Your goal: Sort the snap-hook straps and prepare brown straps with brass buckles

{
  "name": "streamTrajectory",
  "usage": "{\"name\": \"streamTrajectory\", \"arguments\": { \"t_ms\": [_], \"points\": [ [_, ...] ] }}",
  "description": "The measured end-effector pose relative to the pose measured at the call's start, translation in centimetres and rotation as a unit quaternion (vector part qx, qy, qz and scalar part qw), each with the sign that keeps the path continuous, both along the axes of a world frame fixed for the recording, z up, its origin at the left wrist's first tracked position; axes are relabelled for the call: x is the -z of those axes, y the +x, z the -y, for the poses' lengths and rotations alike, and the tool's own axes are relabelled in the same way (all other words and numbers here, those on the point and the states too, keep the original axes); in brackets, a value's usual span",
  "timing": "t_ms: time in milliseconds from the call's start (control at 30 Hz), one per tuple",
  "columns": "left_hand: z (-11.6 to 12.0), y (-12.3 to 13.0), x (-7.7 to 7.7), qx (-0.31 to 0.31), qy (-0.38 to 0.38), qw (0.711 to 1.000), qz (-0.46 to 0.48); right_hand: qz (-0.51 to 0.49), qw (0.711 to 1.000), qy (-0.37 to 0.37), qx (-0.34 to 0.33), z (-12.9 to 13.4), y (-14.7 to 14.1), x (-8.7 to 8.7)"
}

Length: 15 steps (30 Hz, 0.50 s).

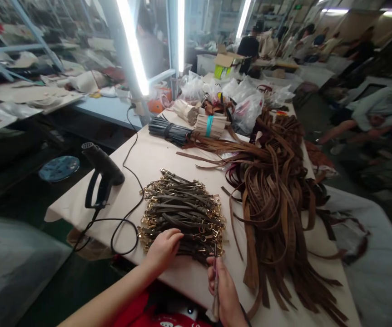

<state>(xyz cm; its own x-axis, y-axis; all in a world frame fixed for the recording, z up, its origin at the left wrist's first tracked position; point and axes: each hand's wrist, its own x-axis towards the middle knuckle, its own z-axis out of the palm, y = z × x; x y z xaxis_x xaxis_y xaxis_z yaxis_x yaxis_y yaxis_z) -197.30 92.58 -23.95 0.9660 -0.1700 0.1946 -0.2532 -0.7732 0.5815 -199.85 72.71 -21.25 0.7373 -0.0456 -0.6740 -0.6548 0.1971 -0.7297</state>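
Note:
A pile of dark narrow leather straps (178, 206) with gold metal clasps at their ends lies on the table in front of me. My left hand (164, 249) is on the near part of this pile, its fingers closed around a strap. At the near right corner my right hand (225, 288) grips a slim hand tool (215, 281) with a pale handle and a dark, narrow tip. That tip points up toward the gold clasps. The exact kind of tool does not show.
A black heat gun (102, 175) stands on the left with its cord (127, 220) looping beside the pile. Long brown leather strips (274, 195) heap up on the right. Behind are tied strip bundles (170, 130) and plastic bags (246, 106). People sit farther back.

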Motion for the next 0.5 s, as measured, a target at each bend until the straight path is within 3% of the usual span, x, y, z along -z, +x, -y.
{"name": "streamTrajectory", "arguments": {
  "t_ms": [233,500],
  "points": [
    [-1.1,4.4,-0.4,0.038,0.058,0.997,0.036,0.017,0.999,-0.021,0.047,-1.1,1.7,0.8],
    [-0.4,6.1,-0.6,0.100,0.072,0.992,0.032,0.052,0.996,-0.067,0.042,-2.0,3.5,0.6]
  ]
}}
